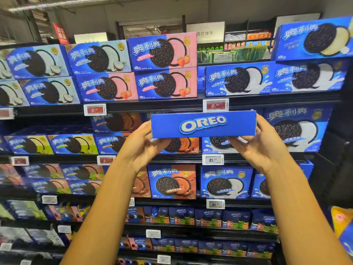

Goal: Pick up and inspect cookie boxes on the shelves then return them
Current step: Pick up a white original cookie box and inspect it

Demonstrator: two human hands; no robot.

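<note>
Blue rectangular cardboard OREO box (203, 124) held level near shelves (152, 106), narrow logo side facing camera; left hand (142, 148) grip and right hand (260, 148) grip each clamping one end.

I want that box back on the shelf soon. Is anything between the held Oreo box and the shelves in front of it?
Nothing visible stands between. The Oreo box, held by the left hand and right hand, is up in front of the shelf, but its own gap cannot be told from here.

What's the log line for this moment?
phase: inspect | box: off shelf, narrow side facing camera | left hand: holds | right hand: holds
</note>
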